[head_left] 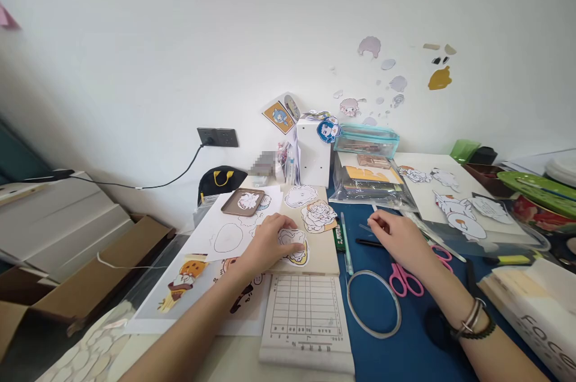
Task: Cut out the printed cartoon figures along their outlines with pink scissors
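My left hand (270, 244) rests over a paper cutout (297, 257) with a yellow patch and drawn outlines. Its thumb and index finger are spread apart, touching or just above the paper. Further right, my right hand (393, 232) is closed in a pinch above the blue mat (369, 352). Something thin and pale shows by its fingertips, too small to name. A black pen (369, 243) lies just under that hand, with pink-handled scissors (405, 281) nearer to me. Beyond the left fingers lie a drawn flower-like cutout (318, 216) and a rounded white cutout (300, 196).
A ruled form pad (306, 316) lies in front, beside a grey ring (374, 334). At left are a brown tray (243, 201) and printed sheets (148, 316). A white box file (314, 151) and a teal pencil case (366, 141) stand against the wall. A tissue pack (535, 316) sits right.
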The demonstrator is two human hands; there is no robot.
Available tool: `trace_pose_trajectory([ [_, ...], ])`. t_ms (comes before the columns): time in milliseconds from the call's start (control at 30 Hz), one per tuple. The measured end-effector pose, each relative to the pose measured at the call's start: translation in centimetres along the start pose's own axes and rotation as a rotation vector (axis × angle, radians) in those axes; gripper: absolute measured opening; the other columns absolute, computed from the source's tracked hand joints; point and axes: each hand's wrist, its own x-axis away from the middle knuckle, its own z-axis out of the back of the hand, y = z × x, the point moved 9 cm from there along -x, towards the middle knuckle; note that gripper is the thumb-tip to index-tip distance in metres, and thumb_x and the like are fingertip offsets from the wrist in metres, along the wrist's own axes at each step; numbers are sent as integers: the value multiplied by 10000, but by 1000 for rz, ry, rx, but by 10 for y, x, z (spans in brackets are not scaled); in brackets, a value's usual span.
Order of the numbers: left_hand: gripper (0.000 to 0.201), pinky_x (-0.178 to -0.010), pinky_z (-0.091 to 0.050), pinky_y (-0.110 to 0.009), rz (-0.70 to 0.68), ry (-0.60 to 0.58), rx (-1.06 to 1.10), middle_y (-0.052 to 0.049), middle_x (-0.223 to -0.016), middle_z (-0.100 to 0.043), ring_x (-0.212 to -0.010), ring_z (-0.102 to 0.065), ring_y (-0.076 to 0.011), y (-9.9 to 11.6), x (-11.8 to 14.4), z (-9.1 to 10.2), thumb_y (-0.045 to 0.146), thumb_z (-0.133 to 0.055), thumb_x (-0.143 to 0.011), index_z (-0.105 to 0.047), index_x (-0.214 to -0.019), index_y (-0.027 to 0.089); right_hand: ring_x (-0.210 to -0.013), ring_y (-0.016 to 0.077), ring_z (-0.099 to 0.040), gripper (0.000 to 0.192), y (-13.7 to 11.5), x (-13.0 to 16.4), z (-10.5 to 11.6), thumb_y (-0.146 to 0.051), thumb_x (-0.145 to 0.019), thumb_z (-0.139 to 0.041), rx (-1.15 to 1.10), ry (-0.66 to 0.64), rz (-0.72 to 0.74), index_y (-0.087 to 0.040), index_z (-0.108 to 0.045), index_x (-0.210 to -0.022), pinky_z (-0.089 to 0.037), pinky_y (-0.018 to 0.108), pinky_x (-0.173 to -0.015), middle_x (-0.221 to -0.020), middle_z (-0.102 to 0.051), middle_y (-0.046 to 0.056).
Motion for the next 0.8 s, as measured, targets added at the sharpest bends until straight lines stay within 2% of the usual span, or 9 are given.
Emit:
trace_pose_trajectory([
  [233, 207, -860, -515, -426, 17, -3, 125, -73, -1077, -655, -968, -629, -213, -4, 1, -2, 305, -590, -909, -635, -1039, 150, -740, 161, -667, 220, 42, 12, -6, -367, -952, -554, 108, -317, -53, -175, -651, -996, -565, 347, -682, -933, -698, 33],
  [400, 200, -850, -521, -420, 37, 5, 159, -67, -1050, -663, -948, -636, -210, -4, 0, -1, 305, -591, -909, -641, -1020, 147, -731, 153, -662, 174, 42, 35, -11, -319, -952, -563, 227, -485, -68, -188, -641, -1036, -567, 333, -670, -947, -696, 33],
  [600, 197, -850, -521, -421, 74, 3, 177, -67, -1049, -663, -946, -636, -209, -4, 0, 0, 301, -594, -907, -642, -1017, 145, -837, 185, -670, 155, 16, 43, -20, -293, -938, -590, 458, -467, -179, -182, -651, -1028, -564, 376, -735, -1019, -691, 49],
  [800, 209, -822, -533, -410, 125, -5, 194, -71, -1065, -655, -934, -638, -207, -7, 0, 3, 296, -600, -903, -633, -1039, 140, -876, 202, -671, 142, 14, 46, -10, -275, -919, -620, 449, -425, -201, -162, -660, -997, -556, 400, -766, -1024, -691, 51],
])
